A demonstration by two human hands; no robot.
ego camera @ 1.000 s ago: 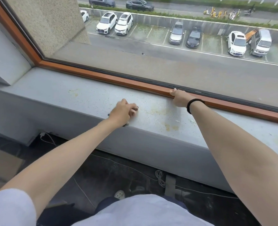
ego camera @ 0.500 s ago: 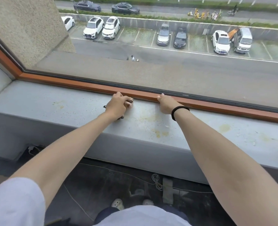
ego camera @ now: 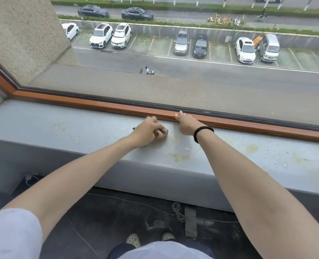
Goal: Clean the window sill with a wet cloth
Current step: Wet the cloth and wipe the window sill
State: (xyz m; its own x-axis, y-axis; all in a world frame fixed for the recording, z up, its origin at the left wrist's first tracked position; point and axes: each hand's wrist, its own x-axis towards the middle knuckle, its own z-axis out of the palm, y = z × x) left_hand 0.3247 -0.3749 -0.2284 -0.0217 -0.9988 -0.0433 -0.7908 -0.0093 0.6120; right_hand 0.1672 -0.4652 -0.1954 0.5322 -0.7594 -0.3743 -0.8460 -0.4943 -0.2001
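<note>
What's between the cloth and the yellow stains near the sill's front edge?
Nothing visible. The left hand grips the cloth on the window sill; only bare sill separates it from the yellow stains. The right hand rests on the wooden frame, off that path.

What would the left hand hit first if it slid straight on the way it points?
Probably the right hand, holding the orange-brown wooden window frame just ahead of the left hand and its dark crumpled cloth; otherwise that frame. Depth is unclear.

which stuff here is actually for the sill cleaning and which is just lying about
For the job: left hand, cloth, window sill, stains.
Just there: cables and plug on floor, wristband, right hand on window frame.
</note>
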